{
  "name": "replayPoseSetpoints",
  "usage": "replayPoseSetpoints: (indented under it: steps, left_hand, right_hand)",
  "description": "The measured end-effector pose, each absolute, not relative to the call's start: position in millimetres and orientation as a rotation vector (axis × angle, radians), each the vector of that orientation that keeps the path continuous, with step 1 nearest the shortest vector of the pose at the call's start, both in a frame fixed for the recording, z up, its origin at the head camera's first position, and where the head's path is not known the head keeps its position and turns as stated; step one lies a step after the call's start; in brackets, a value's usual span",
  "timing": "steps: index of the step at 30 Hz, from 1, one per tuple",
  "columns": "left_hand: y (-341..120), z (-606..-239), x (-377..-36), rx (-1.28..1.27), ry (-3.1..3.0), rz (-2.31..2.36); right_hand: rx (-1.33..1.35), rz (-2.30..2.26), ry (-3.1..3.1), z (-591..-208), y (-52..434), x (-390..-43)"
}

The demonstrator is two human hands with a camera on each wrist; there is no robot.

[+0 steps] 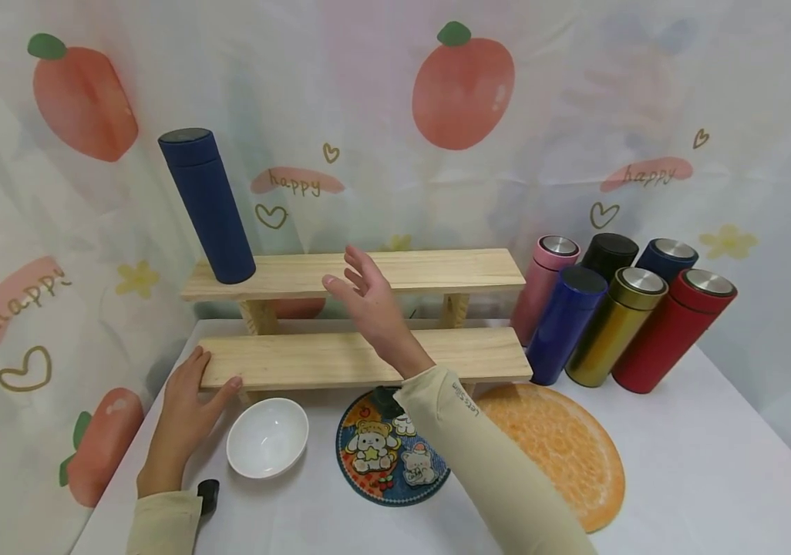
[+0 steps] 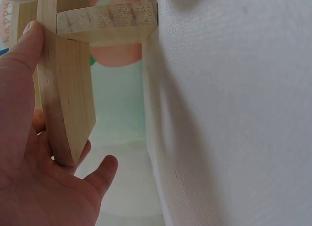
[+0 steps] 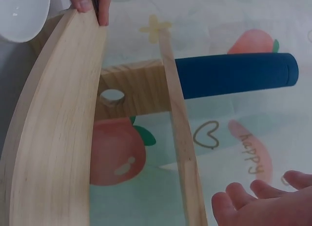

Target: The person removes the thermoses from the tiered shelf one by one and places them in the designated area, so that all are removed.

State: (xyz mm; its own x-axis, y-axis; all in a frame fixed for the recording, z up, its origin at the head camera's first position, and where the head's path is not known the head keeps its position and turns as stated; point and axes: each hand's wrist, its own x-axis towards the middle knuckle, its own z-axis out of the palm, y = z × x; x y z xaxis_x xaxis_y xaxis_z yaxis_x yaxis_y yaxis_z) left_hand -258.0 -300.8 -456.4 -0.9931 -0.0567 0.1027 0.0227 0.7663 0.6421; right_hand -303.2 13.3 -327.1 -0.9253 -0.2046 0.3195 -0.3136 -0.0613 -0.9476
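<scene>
Flasks, count: I count seven. One navy flask (image 1: 207, 206) stands on the left end of the upper shelf board (image 1: 430, 270); six more are clustered on the table to the right of the shelf: pink (image 1: 543, 287), black (image 1: 608, 254), dark blue with a steel lid (image 1: 666, 256), cobalt blue (image 1: 565, 324), gold (image 1: 614, 326), and red (image 1: 671, 330).
Shelf: one two-step rack of pale, unfinished wood with visible grain; flat boards on short legs. The lower shelf board (image 1: 340, 358) sits in front of and below the upper one.
Other items: one white, glossy round bowl (image 1: 267, 437); one round cartoon-print mat (image 1: 388, 455); one larger orange-slice mat (image 1: 562, 447); all lie on the white tablecloth (image 1: 701, 478) in front of the rack.
Flask shapes: plain cylinders with matte bodies; four of the cluster show brushed-metal lid tops.
Left hand: my left hand (image 1: 183, 408) rests on the left end of the lower board, fingers straight along the top, thumb against the front edge; the wrist view shows the palm against the board's end.
Right hand: my right hand (image 1: 368, 297) is spread wide, fingers relaxed, hanging over the rack in front of the upper board, holding nothing.
Nearest flask: the navy one stands well left of my right hand.
</scene>
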Motion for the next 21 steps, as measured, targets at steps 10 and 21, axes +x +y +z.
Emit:
replayPoseSetpoints:
  steps: [10,21]
  left_hand:
    - [-300.8,-456.6,-258.3,0.03,-2.831,-1.044]
    - [-301.2,-456.0,-257.9,0.022,-2.84,-1.047]
  right_hand:
    - [0.536,2.127,-2.194,-316.5,-17.2,-313.6]
    - [0.481,2.073,-2.308,-301.7,-53.8,-327.5]
